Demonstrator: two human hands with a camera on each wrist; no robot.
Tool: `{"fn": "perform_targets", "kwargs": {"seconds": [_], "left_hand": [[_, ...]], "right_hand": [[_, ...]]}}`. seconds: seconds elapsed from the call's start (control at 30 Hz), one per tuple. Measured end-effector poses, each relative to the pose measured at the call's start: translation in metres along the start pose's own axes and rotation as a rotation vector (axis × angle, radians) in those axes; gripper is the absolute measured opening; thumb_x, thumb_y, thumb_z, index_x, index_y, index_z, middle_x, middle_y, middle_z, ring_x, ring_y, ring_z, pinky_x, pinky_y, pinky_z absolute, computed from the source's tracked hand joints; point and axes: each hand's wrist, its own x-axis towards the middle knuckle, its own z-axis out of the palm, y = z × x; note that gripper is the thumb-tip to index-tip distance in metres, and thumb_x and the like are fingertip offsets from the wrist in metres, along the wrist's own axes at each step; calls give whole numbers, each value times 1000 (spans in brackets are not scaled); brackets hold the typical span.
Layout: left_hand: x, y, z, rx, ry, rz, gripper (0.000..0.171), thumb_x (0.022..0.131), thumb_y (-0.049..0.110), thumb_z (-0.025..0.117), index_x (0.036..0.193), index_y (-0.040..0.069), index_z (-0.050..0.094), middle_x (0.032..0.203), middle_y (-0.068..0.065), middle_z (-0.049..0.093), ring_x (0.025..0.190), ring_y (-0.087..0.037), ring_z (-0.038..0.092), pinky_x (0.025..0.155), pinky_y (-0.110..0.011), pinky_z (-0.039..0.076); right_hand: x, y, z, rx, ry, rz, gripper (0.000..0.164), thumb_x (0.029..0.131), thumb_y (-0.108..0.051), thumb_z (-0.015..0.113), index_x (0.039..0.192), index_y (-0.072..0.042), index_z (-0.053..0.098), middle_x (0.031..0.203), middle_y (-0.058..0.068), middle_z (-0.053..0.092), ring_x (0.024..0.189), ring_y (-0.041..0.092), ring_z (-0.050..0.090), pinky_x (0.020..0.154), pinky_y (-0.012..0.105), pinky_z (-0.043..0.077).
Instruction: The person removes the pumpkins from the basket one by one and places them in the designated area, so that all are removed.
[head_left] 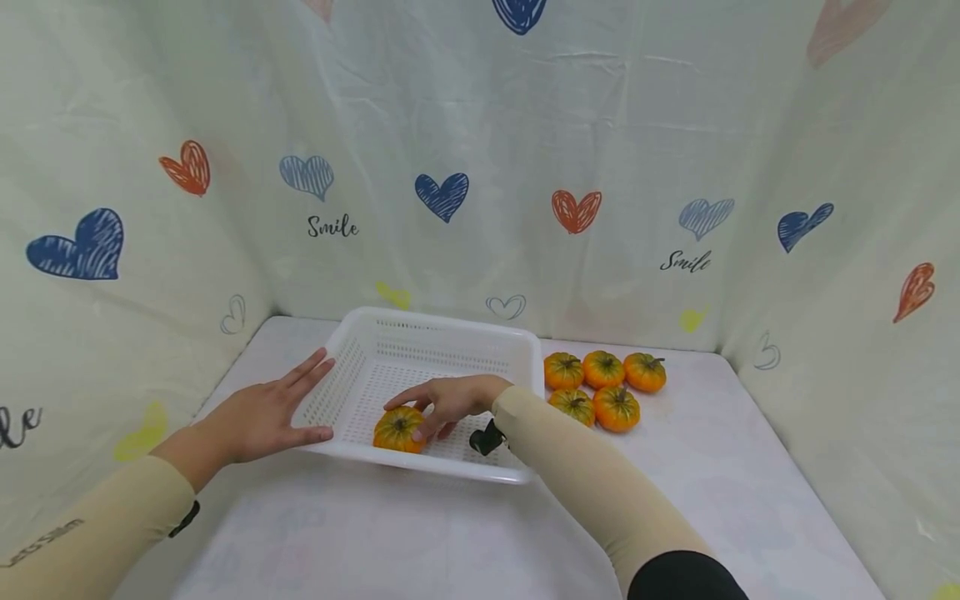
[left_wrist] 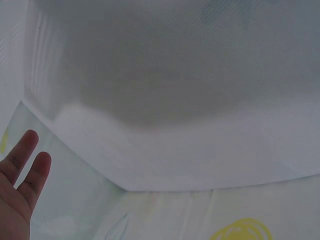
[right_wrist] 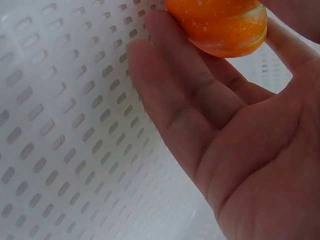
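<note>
A small orange and green pumpkin (head_left: 398, 430) is inside the white perforated plastic basket (head_left: 450, 473), near its front left corner. My right hand (head_left: 459, 400) reaches in over the basket and grips the pumpkin between thumb and fingers. In the right wrist view, the orange pumpkin (right_wrist: 225, 25) shows at the top against the palm side of the right hand (right_wrist: 250, 140), close over the slotted basket floor (right_wrist: 65, 120). Fingers spread, my left hand (head_left: 262, 415) is at the basket's left rim. Two of the fingers of the left hand (left_wrist: 22, 185) show in the left wrist view.
Several more pumpkins (head_left: 603, 369) sit grouped on the white table (head_left: 720, 483), just right of the basket. A pale curtain (head_left: 480, 108) printed with hearts encloses the back and sides. A black wrist device (head_left: 487, 438) hangs under the right wrist.
</note>
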Motion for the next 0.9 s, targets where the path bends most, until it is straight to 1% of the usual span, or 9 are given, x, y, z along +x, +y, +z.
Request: {"fn": "perform_targets", "kwargs": {"seconds": [0.1, 0.2, 0.3, 0.4, 0.67, 0.9], "left_hand": [[0, -1, 0, 2, 1, 1, 99, 88, 70, 57, 160, 14, 19, 166, -8, 11, 112, -45, 61, 87, -59, 52], [0, -1, 1, -2, -1, -1, 99, 87, 70, 57, 160, 14, 19, 167, -7, 11, 112, -45, 61, 88, -61, 51], [-1, -1, 0, -7, -4, -2, 99, 87, 70, 56, 160, 15, 18, 167, -7, 10, 113, -46, 60, 89, -62, 49], [-1, 0, 0, -9, -3, -3, 99, 87, 70, 56, 161, 15, 17, 167, -7, 10, 114, -46, 59, 89, -62, 49], [-1, 0, -1, -14, -10, -4, 99, 88, 70, 56, 161, 16, 16, 167, -7, 9, 116, -47, 58, 89, -63, 49], [0, -1, 0, -5, -14, 1, 100, 88, 70, 56, 161, 16, 15, 167, -8, 9, 116, -46, 59, 89, -61, 50]], "right_hand": [[0, -1, 0, 22, 4, 6, 64, 90, -16, 75, 148, -30, 51, 143, 3, 48, 125, 17, 48, 86, 34, 56], [0, -1, -1, 12, 22, -13, 64, 91, -16, 75, 148, -30, 50, 144, 3, 47, 125, 16, 48, 87, 31, 55], [-1, 0, -2, -18, 55, -37, 63, 91, -18, 74, 147, -32, 50, 143, 3, 48, 123, 16, 49, 87, 28, 54], [-1, 0, -3, -22, 79, -49, 61, 92, -19, 74, 146, -34, 51, 143, 2, 47, 122, 17, 49, 87, 27, 54], [-2, -1, -4, 0, 113, -56, 61, 92, -18, 73, 146, -36, 51, 145, 2, 46, 125, 17, 47, 89, 27, 52], [-2, 0, -5, 50, 141, -100, 62, 92, -16, 73, 147, -32, 49, 148, -2, 44, 127, 17, 47, 89, 28, 53]]}}
